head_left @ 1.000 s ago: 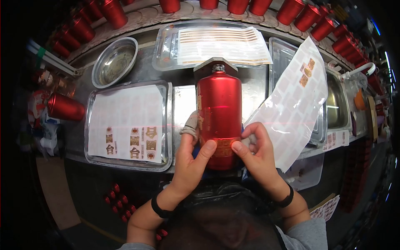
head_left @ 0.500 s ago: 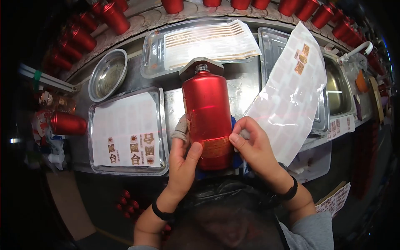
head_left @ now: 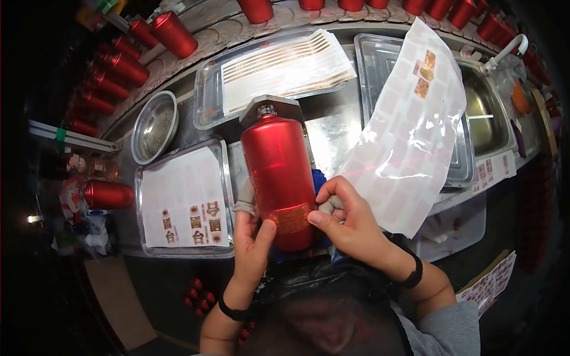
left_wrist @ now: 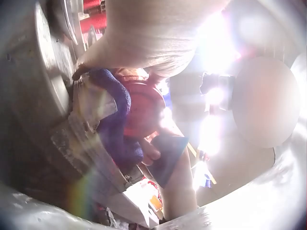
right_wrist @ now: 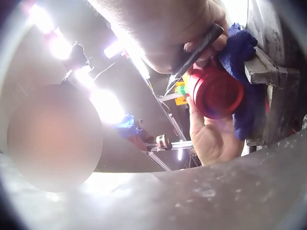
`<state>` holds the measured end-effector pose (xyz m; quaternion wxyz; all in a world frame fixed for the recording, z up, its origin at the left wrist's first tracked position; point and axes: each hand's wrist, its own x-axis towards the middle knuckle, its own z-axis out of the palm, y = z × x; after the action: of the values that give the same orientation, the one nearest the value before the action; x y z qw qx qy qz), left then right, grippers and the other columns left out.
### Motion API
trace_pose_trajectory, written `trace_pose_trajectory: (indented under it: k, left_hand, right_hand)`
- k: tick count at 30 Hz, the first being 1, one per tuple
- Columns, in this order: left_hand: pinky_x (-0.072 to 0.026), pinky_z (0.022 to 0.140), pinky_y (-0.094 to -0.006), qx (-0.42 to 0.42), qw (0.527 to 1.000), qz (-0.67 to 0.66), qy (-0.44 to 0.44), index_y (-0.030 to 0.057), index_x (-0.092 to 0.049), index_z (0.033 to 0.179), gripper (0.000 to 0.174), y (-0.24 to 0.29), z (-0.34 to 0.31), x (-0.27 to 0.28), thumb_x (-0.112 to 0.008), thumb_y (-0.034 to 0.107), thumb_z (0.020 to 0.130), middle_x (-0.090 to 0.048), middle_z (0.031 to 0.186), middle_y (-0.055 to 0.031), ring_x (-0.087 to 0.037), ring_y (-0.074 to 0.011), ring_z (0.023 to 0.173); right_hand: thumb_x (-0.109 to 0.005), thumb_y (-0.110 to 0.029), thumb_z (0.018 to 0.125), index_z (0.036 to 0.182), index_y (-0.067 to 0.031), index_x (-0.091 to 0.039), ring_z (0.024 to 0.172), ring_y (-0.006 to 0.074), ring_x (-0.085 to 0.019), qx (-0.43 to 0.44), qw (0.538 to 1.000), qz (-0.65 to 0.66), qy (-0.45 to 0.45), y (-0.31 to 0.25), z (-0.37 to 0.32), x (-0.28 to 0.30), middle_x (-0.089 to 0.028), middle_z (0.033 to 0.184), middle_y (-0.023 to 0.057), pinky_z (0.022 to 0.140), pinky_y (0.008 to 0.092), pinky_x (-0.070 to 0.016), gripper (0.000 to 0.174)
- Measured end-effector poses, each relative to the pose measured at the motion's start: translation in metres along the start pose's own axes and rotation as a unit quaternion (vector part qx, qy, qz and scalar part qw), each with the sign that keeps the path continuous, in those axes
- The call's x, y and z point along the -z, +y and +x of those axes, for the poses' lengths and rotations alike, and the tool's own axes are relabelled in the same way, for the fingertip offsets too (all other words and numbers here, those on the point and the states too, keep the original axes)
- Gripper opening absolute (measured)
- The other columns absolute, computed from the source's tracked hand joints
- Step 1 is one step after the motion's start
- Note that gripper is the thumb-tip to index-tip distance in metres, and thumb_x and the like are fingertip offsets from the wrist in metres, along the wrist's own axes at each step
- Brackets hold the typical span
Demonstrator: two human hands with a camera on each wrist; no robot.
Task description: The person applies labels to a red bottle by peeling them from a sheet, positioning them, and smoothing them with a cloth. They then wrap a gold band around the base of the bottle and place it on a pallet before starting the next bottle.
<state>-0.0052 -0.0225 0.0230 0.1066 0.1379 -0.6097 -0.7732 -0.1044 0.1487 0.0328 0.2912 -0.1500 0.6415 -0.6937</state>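
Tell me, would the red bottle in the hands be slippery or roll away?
The red bottle may feel slippery, since its surface looks smooth and shiny. Its sides look round, so it would probably roll if pushed sideways.

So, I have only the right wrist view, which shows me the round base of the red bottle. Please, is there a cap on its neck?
Observer: No, in the head view the clear neck of the red bottle is uncapped.
Operator: And what does the right thumb touch?
Observer: The right hand has its thumb on the gold-patterned band.
Operator: Are there labels on my right?
Observer: Yes, a glossy white sheet there carries gold labels.
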Motion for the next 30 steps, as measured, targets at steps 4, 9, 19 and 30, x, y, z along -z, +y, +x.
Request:
trace_pose_trajectory:
  k: [4, 9, 19, 30]
  left_hand:
    - [-0.0297, 0.115, -0.038, -0.007, 1.0, -0.01, -0.001, -0.0032, -0.019, 0.153, 0.07, -0.001, 0.001, -0.001, -0.057, 0.021, 0.099, -0.033, 0.154, -0.0181, -0.037, -0.0248, 0.14]
    - [-0.0308, 0.114, -0.0375, 0.017, 1.0, -0.017, -0.009, -0.0019, -0.018, 0.153, 0.069, 0.003, 0.0, 0.0, -0.056, 0.021, 0.1, -0.034, 0.153, -0.0178, -0.038, -0.0239, 0.139]
    - [-0.0277, 0.116, -0.037, -0.011, 1.0, -0.014, -0.006, -0.004, -0.019, 0.152, 0.07, -0.004, 0.002, -0.001, -0.056, 0.021, 0.099, -0.032, 0.154, -0.0175, -0.036, -0.0247, 0.141]
    - [-0.027, 0.116, -0.0373, -0.007, 1.0, -0.011, 0.003, -0.0054, -0.019, 0.152, 0.072, -0.005, 0.003, -0.001, -0.057, 0.023, 0.099, -0.032, 0.154, -0.0179, -0.036, -0.025, 0.141]
  right_hand:
    - [-0.071, -0.021, 0.09, 0.1, -0.0038, -0.048, 0.06, 0.0034, -0.041, 0.002, 1.0, -0.02, 0.01, -0.002, 0.0, 0.001, -0.049, 0.075, 0.0002, 0.052, 0.0227, -0.0354, 0.031]
    - [-0.076, -0.03, 0.086, 0.098, -0.0042, -0.048, 0.06, 0.0106, -0.046, 0.01, 0.991, -0.131, -0.004, -0.014, 0.002, 0.001, -0.052, 0.074, 0.0049, 0.053, 0.0288, -0.0398, 0.04]
    - [-0.076, -0.029, 0.085, 0.096, -0.0051, -0.047, 0.058, 0.0117, -0.044, -0.009, 0.995, -0.101, 0.004, -0.009, 0.006, 0.002, -0.051, 0.072, 0.0053, 0.053, 0.0293, -0.0385, 0.039]
    - [-0.074, -0.027, 0.088, 0.093, -0.0067, -0.048, 0.065, 0.0043, -0.044, -0.021, 0.998, -0.062, 0.004, -0.01, 0.008, 0.0, -0.05, 0.071, -0.0023, 0.056, 0.0233, -0.0379, 0.033]
